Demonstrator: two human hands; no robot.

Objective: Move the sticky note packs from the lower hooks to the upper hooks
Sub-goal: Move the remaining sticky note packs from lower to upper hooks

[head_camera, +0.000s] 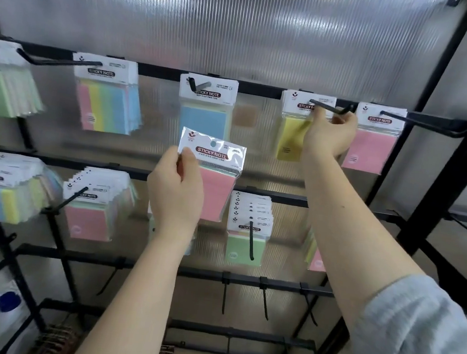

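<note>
My left hand (pixel 177 190) pinches a pink sticky note pack (pixel 216 175) by its left edge and holds it up between the two rows of hooks. My right hand (pixel 330 132) grips the yellow sticky note pack (pixel 289 136) hanging on an upper hook (pixel 326 107), fingers at the pack's header card. Other upper hooks carry a blue pack (pixel 205 106), a striped multicolour pack (pixel 106 104) and a pink pack (pixel 371 146). On the lower hooks hang a green stack (pixel 246 233), a pink stack (pixel 91 216) and a multicolour stack (pixel 9 195).
A black metal rack with a ribbed translucent back panel (pixel 243 26) holds the hooks. Green packs (pixel 3 89) hang at upper left. Bare hooks (pixel 263 299) line a third bar below. A black upright frame (pixel 463 144) stands at right.
</note>
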